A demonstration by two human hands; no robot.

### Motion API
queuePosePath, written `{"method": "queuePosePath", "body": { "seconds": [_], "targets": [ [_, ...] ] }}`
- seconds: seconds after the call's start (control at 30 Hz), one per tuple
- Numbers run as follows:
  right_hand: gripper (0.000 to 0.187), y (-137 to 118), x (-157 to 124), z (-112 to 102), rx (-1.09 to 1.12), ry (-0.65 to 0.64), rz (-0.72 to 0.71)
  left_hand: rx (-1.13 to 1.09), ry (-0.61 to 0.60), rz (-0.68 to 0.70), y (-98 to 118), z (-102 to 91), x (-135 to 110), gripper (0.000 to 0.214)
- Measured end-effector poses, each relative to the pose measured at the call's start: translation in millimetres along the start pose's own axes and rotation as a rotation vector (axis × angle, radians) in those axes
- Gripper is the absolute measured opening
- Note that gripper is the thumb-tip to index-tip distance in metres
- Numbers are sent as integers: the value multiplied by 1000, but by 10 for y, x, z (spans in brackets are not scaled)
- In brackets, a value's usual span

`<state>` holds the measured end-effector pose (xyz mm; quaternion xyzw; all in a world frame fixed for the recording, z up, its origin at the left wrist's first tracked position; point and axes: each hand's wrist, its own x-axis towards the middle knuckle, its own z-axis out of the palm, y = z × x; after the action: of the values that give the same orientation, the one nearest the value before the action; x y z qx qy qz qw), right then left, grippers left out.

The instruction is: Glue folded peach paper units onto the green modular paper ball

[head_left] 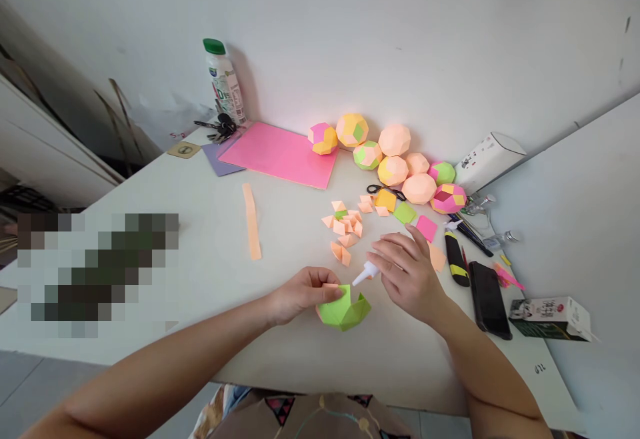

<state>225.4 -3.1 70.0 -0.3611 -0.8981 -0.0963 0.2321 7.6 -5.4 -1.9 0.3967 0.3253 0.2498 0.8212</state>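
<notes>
Near the front of the table my left hand (305,294) pinches the edge of a half-built green paper ball (340,312), which has an open gap at its top right. My right hand (407,275) is wrapped round a white glue bottle (369,271); its nozzle points down-left, close to the ball's upper edge. I cannot tell whether the tip touches the paper. Just beyond my hands lies a loose pile of small folded peach paper pieces (345,224), with a bit of green among them.
Several finished paper balls (394,140) crowd the wall, near scissors (386,191) and a pink sheet (285,155). A peach strip (252,222) lies left. At right are a box cutter (457,259), a phone (490,299) and a carton (550,319). A bottle (225,82) stands at back left.
</notes>
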Motion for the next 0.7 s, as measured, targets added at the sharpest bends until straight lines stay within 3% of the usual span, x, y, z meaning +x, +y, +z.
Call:
{"method": "queuePosePath", "body": {
  "seconds": [0.43, 0.7],
  "targets": [
    [23, -122, -16, 67, -103, 117, -161, 7, -22, 2, -13, -9, -12, 29],
    [20, -135, -48, 0, -265, 87, -308, -1, -33, -3, -15, -8, -15, 29]
  ]
}}
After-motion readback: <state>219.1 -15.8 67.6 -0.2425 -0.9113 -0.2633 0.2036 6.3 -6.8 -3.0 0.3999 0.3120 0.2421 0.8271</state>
